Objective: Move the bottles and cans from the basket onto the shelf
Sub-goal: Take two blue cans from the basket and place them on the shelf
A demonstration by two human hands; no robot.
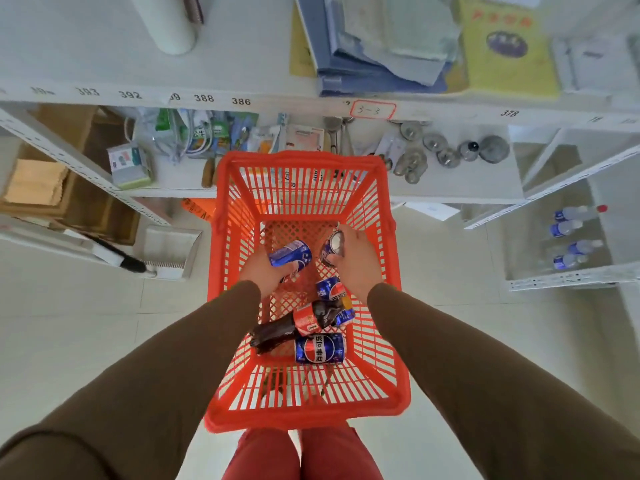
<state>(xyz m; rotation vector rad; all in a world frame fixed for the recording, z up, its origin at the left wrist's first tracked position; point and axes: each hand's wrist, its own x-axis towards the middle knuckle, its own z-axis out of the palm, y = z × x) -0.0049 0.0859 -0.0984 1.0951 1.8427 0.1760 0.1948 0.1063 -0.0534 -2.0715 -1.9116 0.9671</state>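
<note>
An orange plastic basket (398,393) stands on the floor in front of me. Both my hands are down inside it. My left hand (261,270) grips a blue cola can (290,254) lying on its side. My right hand (355,259) grips another blue can (334,245) with its silver top facing up. On the basket floor lie a dark cola bottle with a red label (304,322), a blue can (320,348) beside it and one more blue can (331,289) behind it.
A white shelf unit (242,102) with number labels stands right behind the basket, its lower board holding packets and metal parts. A lower shelf at the right (561,275) carries several water bottles (568,226). Cardboard boxes (69,188) and a dustpan (169,251) are at the left.
</note>
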